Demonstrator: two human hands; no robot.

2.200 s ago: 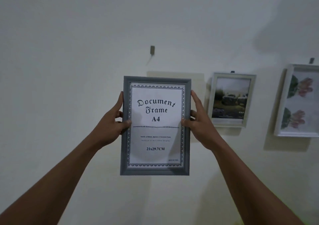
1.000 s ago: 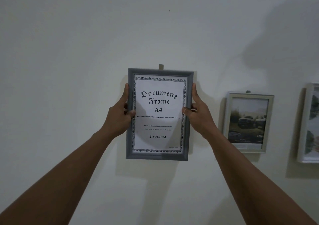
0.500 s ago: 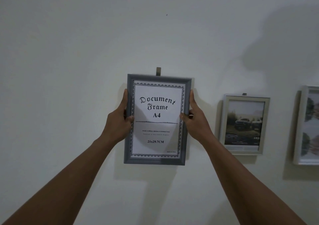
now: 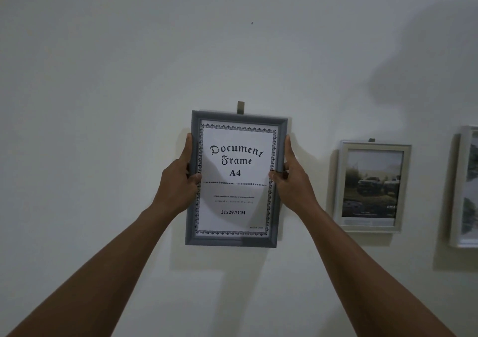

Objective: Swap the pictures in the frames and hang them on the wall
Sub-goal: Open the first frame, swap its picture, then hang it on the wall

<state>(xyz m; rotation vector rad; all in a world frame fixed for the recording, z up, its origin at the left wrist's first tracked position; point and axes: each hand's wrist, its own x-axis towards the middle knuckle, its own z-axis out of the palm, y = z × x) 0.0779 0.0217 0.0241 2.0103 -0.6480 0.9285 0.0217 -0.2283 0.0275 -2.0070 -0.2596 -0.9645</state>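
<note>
Our left hand (image 4: 178,181) grips the left edge of the grey frame (image 4: 234,241), the thumb folded over the front moulding and the index finger lying straight up along the side; the other fingers go behind the frame, and we cannot tell how they lie there. The frame is an upright rectangle held up in front of the pale wall (image 4: 90,90), a little left of the middle of what we see, with its top edge just below a small dull hook (image 4: 240,107) that sticks up behind it. Whether the frame already hangs on that hook we cannot tell. Its moulding is a matte slate grey with a stepped inner lip, and the corners are mitred. Behind the glazing sits a white paper insert (image 4: 235,181) with a fine black ornamental border, blackletter words reading "Document Frame", then "A4", a dotted line, small print, and "21x29.7CM". A soft shadow falls across the sheet.

Our right hand (image 4: 293,181) clamps the right edge in the same way, thumb tip pressed on the front, index finger stretched upward along the side, remaining fingers out of sight behind.

Further right a smaller silver-white frame (image 4: 403,189) hangs on the wall from its own hook, holding a dim outdoor photo. At the far right edge we see part of a white frame (image 4: 456,207), cut off by the view.
</note>
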